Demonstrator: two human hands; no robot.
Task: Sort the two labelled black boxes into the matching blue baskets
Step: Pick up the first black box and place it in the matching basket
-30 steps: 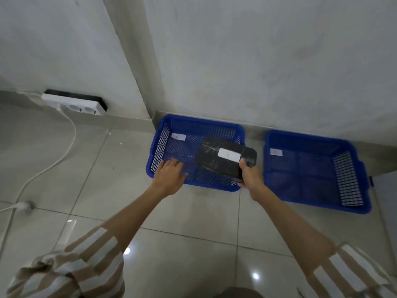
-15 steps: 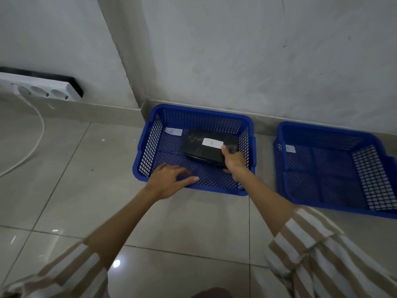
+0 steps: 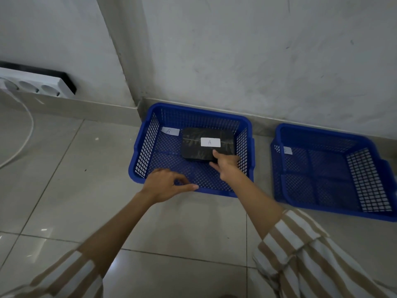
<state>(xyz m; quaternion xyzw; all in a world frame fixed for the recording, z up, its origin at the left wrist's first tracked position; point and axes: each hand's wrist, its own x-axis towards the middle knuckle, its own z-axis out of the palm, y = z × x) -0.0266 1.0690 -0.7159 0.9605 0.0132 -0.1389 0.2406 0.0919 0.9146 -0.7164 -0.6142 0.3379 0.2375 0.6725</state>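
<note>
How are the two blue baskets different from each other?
The left blue basket holds a black box labelled A; the right blue basket holds no box. The left basket's tag reads A; the right basket's tag is too blurred to read. Both are blue mesh trays on the floor by the wall.

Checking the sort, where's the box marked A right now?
The black box lies in the left blue basket, toward its back right, right hand touching its near edge.

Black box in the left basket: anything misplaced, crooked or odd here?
Nothing stands out. The black box lies flat in the left basket, its A tag matching the basket's A label. The right hand touches its near edge.
</note>
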